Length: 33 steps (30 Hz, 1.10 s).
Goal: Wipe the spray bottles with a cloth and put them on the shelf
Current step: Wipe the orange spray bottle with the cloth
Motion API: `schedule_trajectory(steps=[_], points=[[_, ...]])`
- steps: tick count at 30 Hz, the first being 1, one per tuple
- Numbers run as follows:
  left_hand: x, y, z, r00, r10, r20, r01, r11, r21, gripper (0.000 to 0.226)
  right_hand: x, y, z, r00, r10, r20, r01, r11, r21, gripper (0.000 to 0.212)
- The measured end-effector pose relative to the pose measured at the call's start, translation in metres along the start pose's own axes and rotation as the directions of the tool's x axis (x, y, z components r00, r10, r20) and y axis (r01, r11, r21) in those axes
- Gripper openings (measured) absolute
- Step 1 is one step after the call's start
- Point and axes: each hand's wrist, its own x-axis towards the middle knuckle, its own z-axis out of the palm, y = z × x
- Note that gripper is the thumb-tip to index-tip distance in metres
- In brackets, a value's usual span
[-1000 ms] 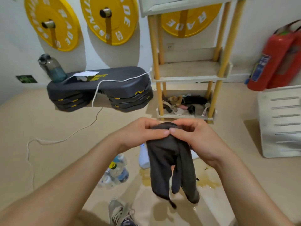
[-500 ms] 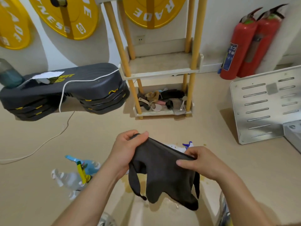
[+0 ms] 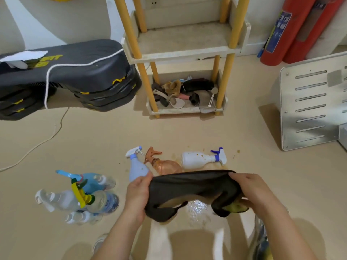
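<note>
My left hand [image 3: 138, 197] and my right hand [image 3: 252, 190] each grip one end of a dark cloth [image 3: 189, 186], stretched wide between them above the floor. Just beyond the cloth lie three spray bottles: a pale blue one [image 3: 136, 167], an orange one [image 3: 165, 165] and a white one with a purple trigger [image 3: 201, 159]. Several more spray bottles [image 3: 80, 196] lie in a heap at the left. The shelf [image 3: 184, 51] with yellow posts stands against the wall ahead.
The shelf's bottom tier [image 3: 185, 109] holds a jumble of small items. A dark stepper stack [image 3: 69, 76] with a white cord sits left of the shelf. Red fire extinguishers [image 3: 293, 30] and a white slotted panel [image 3: 311, 102] are at the right. A wet stain [image 3: 197, 207] marks the floor.
My hands have pulled apart and spread the cloth wide. My view has tilted down, bringing the three bottles beyond the cloth into sight.
</note>
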Motion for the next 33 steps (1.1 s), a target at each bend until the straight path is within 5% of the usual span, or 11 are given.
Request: schedule_trajectory(steps=[3,5,8,11,16,20,23,28,33], points=[[0.015,-0.031,0.005,0.997,-0.006,0.074,-0.017,0.954,0.300,0.033,0.010,0.016,0.017,0.968,0.251,0.009,-0.226,0.858,0.461,0.018],[0.034,-0.045,0.010,0.995,0.014,0.100,-0.064,0.854,0.517,0.041,0.019,0.032,0.031,0.942,0.336,-0.012,-0.263,0.759,0.595,0.023],[0.062,-0.050,0.021,0.994,0.068,0.091,-0.111,0.723,0.682,0.032,0.028,0.042,0.047,0.945,0.320,-0.073,-0.236,0.815,0.529,0.029],[0.091,-0.042,0.039,0.997,0.072,0.034,-0.074,0.696,0.714,0.037,0.036,0.037,0.056,0.961,0.267,-0.071,-0.219,0.891,0.397,0.027],[0.142,-0.039,0.083,0.965,-0.242,-0.105,0.262,0.841,0.473,0.050,0.033,0.016,0.074,0.981,0.175,0.082,-0.189,0.959,0.211,0.016],[0.155,-0.045,0.091,0.906,-0.414,-0.088,0.423,0.890,0.170,0.076,0.028,0.002,0.076,0.976,-0.017,0.216,0.047,0.990,-0.136,0.017],[0.157,-0.047,0.085,0.890,-0.456,-0.023,0.456,0.890,0.002,0.076,0.018,-0.016,0.077,0.941,-0.121,0.317,0.205,0.948,-0.245,0.019],[0.124,-0.040,0.064,0.910,-0.401,0.108,0.413,0.901,-0.133,0.071,-0.002,-0.039,0.076,0.845,-0.287,0.451,0.425,0.873,-0.240,0.034],[0.052,0.006,0.046,0.971,-0.091,0.221,0.142,0.964,-0.224,0.047,-0.023,-0.058,0.078,0.773,-0.462,0.434,0.578,0.795,-0.182,0.022]])
